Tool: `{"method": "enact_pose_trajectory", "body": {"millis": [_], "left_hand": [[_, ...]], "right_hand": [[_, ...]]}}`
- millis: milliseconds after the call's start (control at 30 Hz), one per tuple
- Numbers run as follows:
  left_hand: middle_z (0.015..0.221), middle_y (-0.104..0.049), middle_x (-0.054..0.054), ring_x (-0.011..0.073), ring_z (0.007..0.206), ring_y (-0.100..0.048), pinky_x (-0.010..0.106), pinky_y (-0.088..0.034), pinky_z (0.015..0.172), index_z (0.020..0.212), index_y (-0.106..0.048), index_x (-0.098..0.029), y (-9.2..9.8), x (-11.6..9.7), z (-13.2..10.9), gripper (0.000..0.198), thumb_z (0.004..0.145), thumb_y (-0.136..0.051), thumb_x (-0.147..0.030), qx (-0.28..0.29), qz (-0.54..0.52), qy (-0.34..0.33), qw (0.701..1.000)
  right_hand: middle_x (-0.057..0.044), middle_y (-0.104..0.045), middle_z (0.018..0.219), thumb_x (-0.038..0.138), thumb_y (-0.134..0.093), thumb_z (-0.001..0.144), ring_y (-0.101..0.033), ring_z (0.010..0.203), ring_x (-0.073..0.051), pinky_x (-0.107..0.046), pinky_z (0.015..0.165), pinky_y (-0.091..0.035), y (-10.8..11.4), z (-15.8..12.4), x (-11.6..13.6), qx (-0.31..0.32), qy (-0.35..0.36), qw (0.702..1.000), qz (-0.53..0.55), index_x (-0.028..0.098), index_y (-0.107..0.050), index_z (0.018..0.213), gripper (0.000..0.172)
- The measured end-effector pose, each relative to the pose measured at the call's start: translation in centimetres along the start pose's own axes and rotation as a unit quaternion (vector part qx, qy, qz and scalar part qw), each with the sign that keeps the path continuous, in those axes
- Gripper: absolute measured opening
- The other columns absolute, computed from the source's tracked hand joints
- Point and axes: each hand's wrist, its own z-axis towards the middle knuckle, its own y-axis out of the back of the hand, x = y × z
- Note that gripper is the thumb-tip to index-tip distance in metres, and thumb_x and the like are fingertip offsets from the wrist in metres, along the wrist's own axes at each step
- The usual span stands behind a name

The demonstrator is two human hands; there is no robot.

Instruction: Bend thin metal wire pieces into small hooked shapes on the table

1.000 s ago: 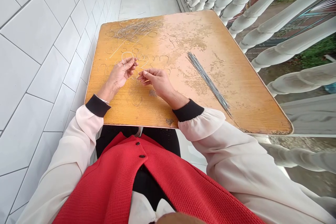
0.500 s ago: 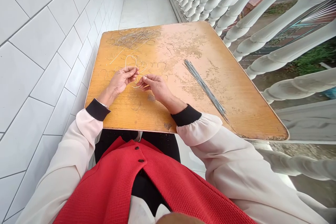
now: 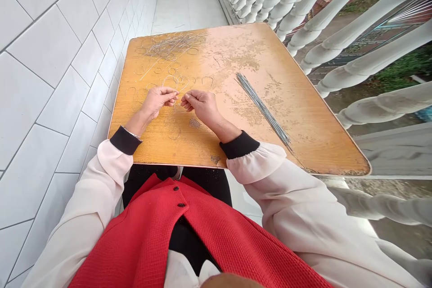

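Observation:
Between my hands is a thin, pale wire [image 3: 182, 83] bent into a heart-like pair of loops, standing above the table. My left hand [image 3: 157, 102] pinches it near the lower crossing, thumb against fingertips. Close on the right, my right hand [image 3: 200, 104] is closed in a pinch at the wire's lower part; the exact spot is hidden by the fingers. A short wire end points down between the two hands. Several small curved wire pieces [image 3: 207, 77] lie on the tabletop just beyond.
The worn wooden table [image 3: 286, 99] carries a tangled wire pile [image 3: 175, 46] at its far left. A bundle of straight grey wires [image 3: 263, 107] lies to the right. A white tiled wall [image 3: 64, 76] runs along the left, a white balustrade [image 3: 310, 56] along the right.
My right hand has shifted slightly up and right, with its fingers curled more tightly. The wire loops have turned a little; my left hand keeps its pinch.

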Motion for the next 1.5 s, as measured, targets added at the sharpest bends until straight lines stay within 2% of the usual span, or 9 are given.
{"method": "enact_pose_trajectory", "body": {"millis": [400, 533, 633, 700, 833, 933, 1033, 1267, 1500], "left_hand": [[0.066, -0.069, 0.001, 0.0051, 0.056, -0.058, 0.023, -0.050, 0.065, 0.071, -0.074, -0.012, 0.2, 0.1, 0.1, 0.016, 0.085, -0.072, -0.004, 0.060, 0.037, 0.021, 0.997], [0.069, -0.069, 0.000, 0.0047, 0.058, -0.059, 0.022, -0.050, 0.066, 0.073, -0.073, -0.012, -0.1, -0.1, -0.2, 0.015, 0.085, -0.073, -0.005, 0.044, 0.019, 0.009, 0.999], [0.068, -0.068, -0.001, 0.0039, 0.060, -0.058, 0.019, -0.049, 0.064, 0.073, -0.073, -0.013, -0.1, 0.1, -0.1, 0.016, 0.088, -0.071, -0.006, 0.020, 0.013, -0.001, 1.000], [0.068, -0.067, -0.001, 0.0042, 0.061, -0.059, 0.019, -0.049, 0.064, 0.073, -0.072, -0.014, -0.1, 0.3, 0.0, 0.016, 0.088, -0.072, -0.008, 0.007, 0.020, -0.006, 1.000], [0.068, -0.069, 0.000, 0.0047, 0.060, -0.059, 0.019, -0.049, 0.064, 0.073, -0.072, -0.015, -0.2, 0.5, 0.0, 0.014, 0.087, -0.075, -0.011, -0.006, 0.033, -0.019, 0.999], [0.065, -0.067, -0.001, 0.0041, 0.059, -0.058, 0.018, -0.048, 0.062, 0.073, -0.071, -0.014, -0.4, 0.4, -0.2, 0.015, 0.087, -0.074, -0.010, -0.010, 0.038, -0.025, 0.999], [0.064, -0.066, -0.002, 0.0038, 0.060, -0.059, 0.017, -0.049, 0.064, 0.074, -0.071, -0.014, -0.5, 0.4, -0.2, 0.014, 0.086, -0.074, -0.008, -0.014, 0.040, -0.032, 0.999], [0.065, -0.068, -0.003, 0.0028, 0.056, -0.059, 0.018, -0.049, 0.062, 0.078, -0.071, -0.014, -1.7, 1.1, 0.0, 0.011, 0.086, -0.072, -0.007, -0.057, 0.007, -0.061, 0.996], [0.065, -0.067, -0.004, 0.0026, 0.056, -0.058, 0.018, -0.049, 0.062, 0.079, -0.071, -0.013, -2.1, 1.4, 0.4, 0.012, 0.086, -0.070, -0.005, -0.086, -0.024, -0.075, 0.993]], "right_hand": [[0.001, -0.063, 0.061, 0.020, -0.067, 0.096, -0.052, 0.050, -0.007, -0.021, 0.053, -0.043, 0.0, 0.3, -0.5, -0.037, 0.009, 0.999, -0.012, 0.018, -0.061, 0.064, 0.032], [0.000, -0.064, 0.063, 0.024, -0.061, 0.098, -0.052, 0.050, -0.008, -0.021, 0.052, -0.044, 0.1, 0.5, -1.1, -0.052, 0.017, 0.998, -0.019, 0.019, -0.060, 0.068, 0.031], [-0.003, -0.069, 0.071, 0.027, -0.059, 0.099, -0.059, 0.057, -0.012, -0.026, 0.060, -0.050, 0.5, 0.7, -1.6, -0.040, 0.050, 0.992, -0.104, 0.019, -0.066, 0.078, 0.023], [-0.006, -0.073, 0.085, 0.026, -0.058, 0.098, -0.065, 0.071, -0.017, -0.032, 0.072, -0.053, 0.7, 0.5, -1.7, -0.041, 0.110, 0.972, -0.205, 0.020, -0.072, 0.093, 0.017], [-0.013, -0.073, 0.114, 0.026, -0.053, 0.100, -0.066, 0.103, -0.026, -0.040, 0.089, -0.051, 1.0, 0.0, -1.2, -0.027, 0.233, 0.891, -0.389, 0.021, -0.074, 0.114, 0.026], [-0.014, -0.073, 0.108, 0.028, -0.051, 0.102, -0.064, 0.103, -0.028, -0.040, 0.088, -0.049, 1.0, -0.2, -0.7, -0.005, 0.235, 0.849, -0.473, 0.020, -0.075, 0.105, 0.026], [-0.013, -0.073, 0.099, 0.031, -0.047, 0.105, -0.063, 0.095, -0.026, -0.038, 0.081, -0.046, 1.0, 0.0, -0.7, 0.000, 0.201, 0.835, -0.513, 0.019, -0.074, 0.095, 0.031], [-0.009, -0.073, 0.081, 0.034, -0.051, 0.103, -0.064, 0.078, -0.022, -0.034, 0.071, -0.042, 0.9, 0.0, -1.3, -0.063, 0.174, 0.873, -0.451, 0.020, -0.069, 0.080, 0.033], [0.000, -0.067, 0.064, 0.028, -0.055, 0.097, -0.061, 0.061, -0.016, -0.029, 0.066, -0.046, 0.4, 0.4, -1.6, -0.070, 0.092, 0.961, -0.251, 0.020, -0.065, 0.078, 0.023]]}}
